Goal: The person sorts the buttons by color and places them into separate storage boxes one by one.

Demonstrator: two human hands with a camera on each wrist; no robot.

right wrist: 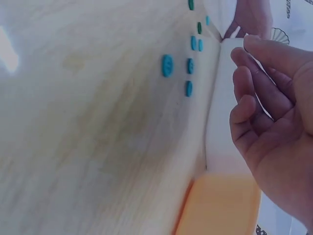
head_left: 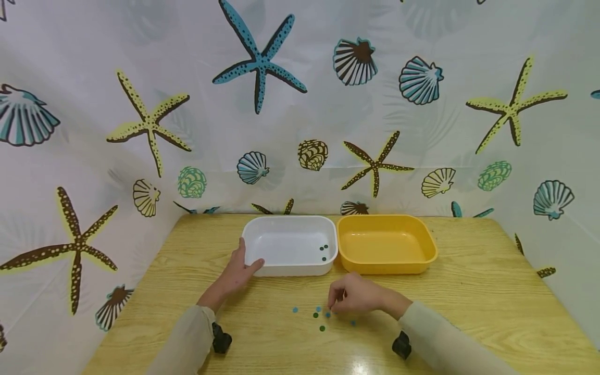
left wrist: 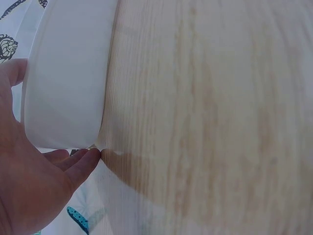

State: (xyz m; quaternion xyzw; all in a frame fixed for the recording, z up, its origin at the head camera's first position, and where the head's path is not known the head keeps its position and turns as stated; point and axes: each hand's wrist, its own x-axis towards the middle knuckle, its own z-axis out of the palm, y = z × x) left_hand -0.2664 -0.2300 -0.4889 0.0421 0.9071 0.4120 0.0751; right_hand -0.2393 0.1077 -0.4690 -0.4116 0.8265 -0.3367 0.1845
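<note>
My left hand (head_left: 239, 268) grips the near left corner of a white tray (head_left: 290, 271), thumb at the front rim and fingers around the side. Three small dark green buttons (head_left: 324, 259) lie at the right inside the tray. Low over the table, my right hand (head_left: 358, 294) has loosely bent fingers, with thumb and index fingertips close together beside a blue button (head_left: 327, 315); no button shows between them in the right wrist view. Around it lie several blue buttons (right wrist: 167, 65) and green buttons (head_left: 322, 328) on the table.
A yellow tray (head_left: 386, 269) stands directly right of the white one, both near the back of the wooden table (head_left: 483, 291). Behind them hangs a cloth (head_left: 309, 114) printed with starfish and shells, which also runs along both sides.
</note>
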